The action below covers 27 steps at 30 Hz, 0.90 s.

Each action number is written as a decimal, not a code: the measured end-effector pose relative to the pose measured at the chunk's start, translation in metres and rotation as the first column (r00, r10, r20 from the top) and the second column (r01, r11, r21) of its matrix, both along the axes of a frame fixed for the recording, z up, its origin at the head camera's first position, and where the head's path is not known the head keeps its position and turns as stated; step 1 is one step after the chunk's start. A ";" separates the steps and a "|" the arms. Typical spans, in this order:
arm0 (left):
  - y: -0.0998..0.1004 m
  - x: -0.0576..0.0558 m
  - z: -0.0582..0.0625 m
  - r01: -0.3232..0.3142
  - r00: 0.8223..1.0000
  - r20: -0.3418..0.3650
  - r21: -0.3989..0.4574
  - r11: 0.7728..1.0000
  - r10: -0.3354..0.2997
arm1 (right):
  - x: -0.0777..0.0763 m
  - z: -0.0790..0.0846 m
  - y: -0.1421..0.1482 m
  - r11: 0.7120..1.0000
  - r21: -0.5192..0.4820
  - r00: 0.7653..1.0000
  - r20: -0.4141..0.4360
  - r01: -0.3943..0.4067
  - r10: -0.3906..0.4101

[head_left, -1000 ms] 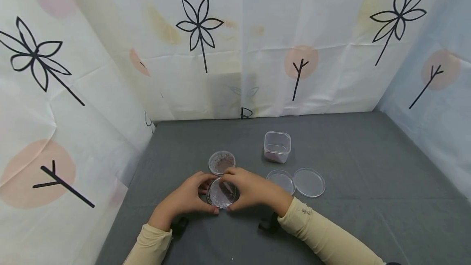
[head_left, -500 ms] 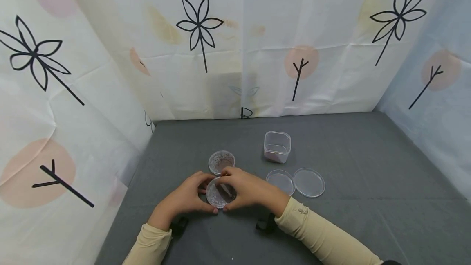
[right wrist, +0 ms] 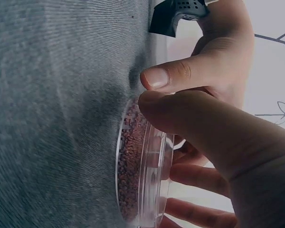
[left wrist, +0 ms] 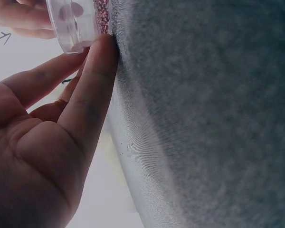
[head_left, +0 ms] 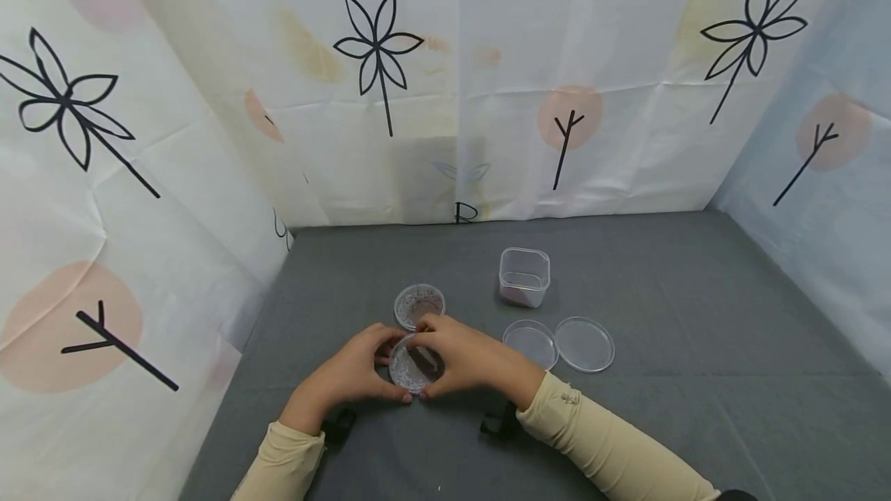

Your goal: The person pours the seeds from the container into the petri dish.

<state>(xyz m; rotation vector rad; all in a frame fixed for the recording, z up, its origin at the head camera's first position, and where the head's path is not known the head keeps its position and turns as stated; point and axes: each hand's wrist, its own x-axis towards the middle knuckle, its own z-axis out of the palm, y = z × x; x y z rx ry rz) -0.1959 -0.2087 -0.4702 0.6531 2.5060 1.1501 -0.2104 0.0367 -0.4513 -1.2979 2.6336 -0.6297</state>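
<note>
On the left half of the grey cloth (head_left: 696,408), the left hand (head_left: 351,371) curls round the near dish (right wrist: 142,190), a clear round one with reddish-brown grains; just behind it stands a second dish (head_left: 398,306); the right hand (head_left: 466,356) grips the near dish from its right side; beyond, a clear box (head_left: 524,298) stands upright; nearer, two round clear lids (head_left: 585,345) lie flat, side by side.

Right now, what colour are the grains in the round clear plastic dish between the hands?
Reddish-brown grains; the right wrist view shows them best.
</note>
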 end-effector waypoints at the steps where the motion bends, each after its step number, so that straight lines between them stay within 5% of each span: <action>1: 0.000 0.000 0.000 0.001 1.000 0.002 0.000 1.000 -0.001 | 0.000 0.000 0.000 1.000 0.003 1.000 0.001 -0.002 0.002; 16: 0.003 0.002 0.006 -0.024 1.000 0.008 -0.050 0.998 0.024 | -0.001 -0.001 0.016 0.999 -0.034 0.995 0.097 -0.034 0.037; 27: 0.007 0.000 0.007 -0.064 0.997 -0.040 -0.007 0.998 0.064 | -0.014 0.025 0.083 0.965 -0.240 0.989 0.128 0.104 -0.074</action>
